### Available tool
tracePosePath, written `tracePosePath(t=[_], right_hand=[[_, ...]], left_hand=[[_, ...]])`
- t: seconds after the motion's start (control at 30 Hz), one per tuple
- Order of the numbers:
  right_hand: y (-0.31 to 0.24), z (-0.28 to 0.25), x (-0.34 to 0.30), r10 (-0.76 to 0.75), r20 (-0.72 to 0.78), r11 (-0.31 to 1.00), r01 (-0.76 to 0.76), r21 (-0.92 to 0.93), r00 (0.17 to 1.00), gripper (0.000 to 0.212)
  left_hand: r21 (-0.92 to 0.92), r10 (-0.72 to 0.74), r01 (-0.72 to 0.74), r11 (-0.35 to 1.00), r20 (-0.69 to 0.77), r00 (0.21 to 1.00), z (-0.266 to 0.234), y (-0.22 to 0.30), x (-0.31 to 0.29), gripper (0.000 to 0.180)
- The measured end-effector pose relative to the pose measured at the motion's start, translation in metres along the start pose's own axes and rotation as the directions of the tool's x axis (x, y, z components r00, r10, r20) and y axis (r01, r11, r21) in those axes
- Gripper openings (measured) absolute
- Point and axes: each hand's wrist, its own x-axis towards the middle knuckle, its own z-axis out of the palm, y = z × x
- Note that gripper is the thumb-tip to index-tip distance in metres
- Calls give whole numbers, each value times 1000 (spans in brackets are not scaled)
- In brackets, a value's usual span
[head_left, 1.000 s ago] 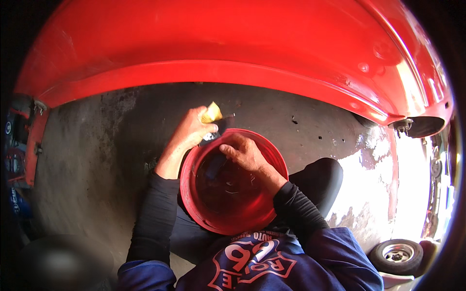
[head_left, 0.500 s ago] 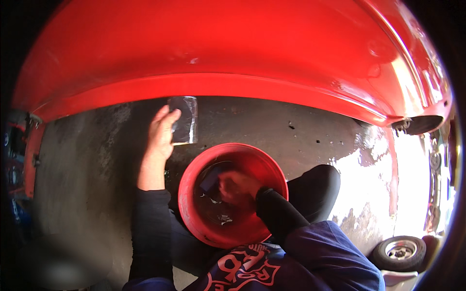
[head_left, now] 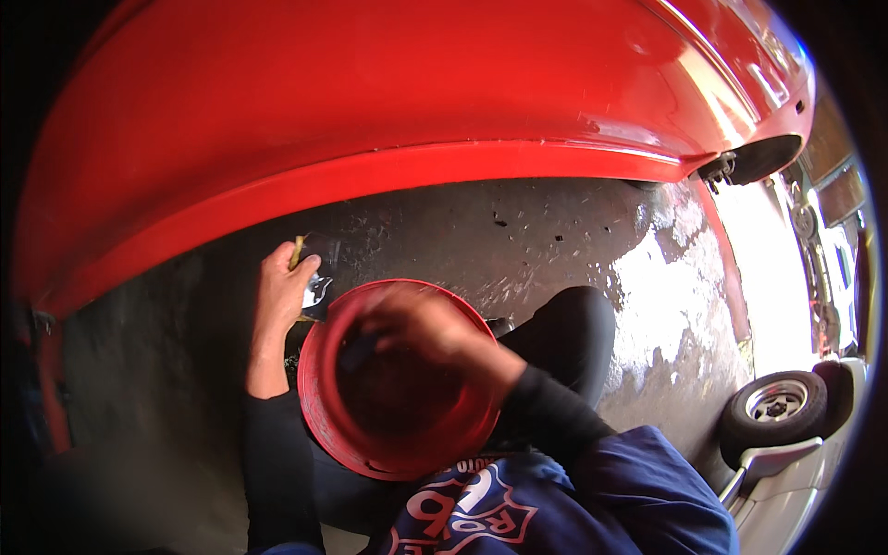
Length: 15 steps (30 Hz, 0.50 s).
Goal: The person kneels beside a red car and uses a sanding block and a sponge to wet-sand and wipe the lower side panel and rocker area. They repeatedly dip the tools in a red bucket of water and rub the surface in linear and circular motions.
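Observation:
My left hand (head_left: 279, 294) is closed on a thin, dark, wet sheet (head_left: 316, 292) with a yellowish edge, beside the bucket's left rim. The sheet's surface glints, and my fingers cover part of it. A round red bucket (head_left: 312, 393) stands between my legs with dark liquid inside. Smeared by motion, my right hand (head_left: 416, 326) is over the bucket's far part. Below its fingers shows a dark bluish thing (head_left: 359, 353), too blurred to tell whether I grip it.
A glossy red car body panel (head_left: 370, 83) curves across the far side, its lower edge above the grey floor (head_left: 185, 324). Water drops (head_left: 532, 254) fly or lie beyond the bucket. At the right are a wheel (head_left: 775, 404) and a pale vehicle (head_left: 786, 490).
My right hand has risen from inside the bucket toward its far rim, and water drops have appeared. My left hand has lowered toward me, tilting the sheet. The whole view has shifted.

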Motion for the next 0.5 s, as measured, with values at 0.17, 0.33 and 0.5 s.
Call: tracePosePath(t=[0.17,0.33,0.5], right_hand=[[144,-28,61,369,-86,765,-355,-538,925,48],[200,-55,49,400,-295,791,-489,-368,868,39],[134,-6,60,652,317,724,-690,13,689,41]], left_hand=[[-3,28,-29,1000,-75,997,-13,6,-10,18],[-19,61,-65,998,-157,986,-26,4,-6,12],[-529,-160,28,848,-205,966,-48,-5,6,20]])
